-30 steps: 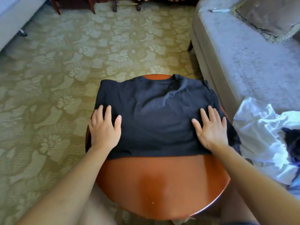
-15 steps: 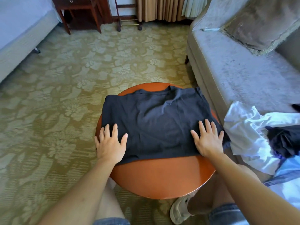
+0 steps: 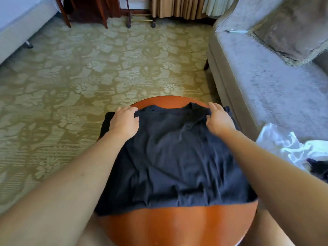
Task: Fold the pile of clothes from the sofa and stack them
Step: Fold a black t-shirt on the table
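Observation:
A dark navy T-shirt (image 3: pixel 174 157) lies partly folded on a round orange-brown table (image 3: pixel 177 226), its collar at the far edge. My left hand (image 3: pixel 124 121) grips the shirt's far left shoulder with curled fingers. At the far right shoulder my right hand (image 3: pixel 219 119) pinches the cloth beside the collar. Both forearms stretch over the shirt. On the grey sofa (image 3: pixel 266 82) to the right sits a pile of clothes (image 3: pixel 291 148), white cloth with a dark garment (image 3: pixel 318 168) in it.
A fringed cushion (image 3: pixel 291 31) and a white pen (image 3: pixel 236 31) lie at the sofa's far end. A bed (image 3: pixel 19 23) stands at far left, wooden furniture legs (image 3: pixel 104 13) and curtains (image 3: pixel 179 6) at the back. Floral carpet (image 3: pixel 106 68) covers the floor.
Both hands moved from lying flat on the shirt's near corners to its far shoulders, where they now take hold of the cloth. The camera tilted, so the table looks nearer.

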Demonstrator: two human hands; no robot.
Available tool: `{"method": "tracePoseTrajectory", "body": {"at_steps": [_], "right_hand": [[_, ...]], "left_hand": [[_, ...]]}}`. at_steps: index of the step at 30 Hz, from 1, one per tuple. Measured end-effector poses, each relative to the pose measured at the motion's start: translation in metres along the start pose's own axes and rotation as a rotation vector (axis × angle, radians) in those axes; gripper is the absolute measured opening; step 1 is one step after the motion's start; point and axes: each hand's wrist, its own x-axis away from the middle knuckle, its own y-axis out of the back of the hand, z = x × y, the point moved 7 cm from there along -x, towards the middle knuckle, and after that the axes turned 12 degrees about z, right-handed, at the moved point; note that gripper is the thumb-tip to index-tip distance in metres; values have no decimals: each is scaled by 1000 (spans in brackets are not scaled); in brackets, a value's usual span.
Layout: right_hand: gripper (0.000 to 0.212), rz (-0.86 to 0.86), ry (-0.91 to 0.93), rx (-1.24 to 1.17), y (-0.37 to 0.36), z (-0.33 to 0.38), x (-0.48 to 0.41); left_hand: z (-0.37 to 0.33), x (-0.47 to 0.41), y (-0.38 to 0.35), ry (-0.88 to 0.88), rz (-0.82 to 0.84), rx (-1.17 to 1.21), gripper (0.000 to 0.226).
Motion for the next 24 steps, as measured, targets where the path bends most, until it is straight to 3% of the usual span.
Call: {"method": "tracePoseTrajectory", "body": {"at_steps": [4,8,14,24], "right_hand": [[47,79,28,38,-11,-10,-33],[27,-74,-13,36,-8,-19,-38],[23,-235,-46,-24,10,-21,-27],[26,-190,-162,-6,21,-29,-38]], "left_hand": [[9,-25,-14,-10,106,-66,36],[12,-20,-15,-49,-26,-41,18],[10,-13,-2,-22,-181,60,15],[15,-22,2,66,-151,-1,13]]}}
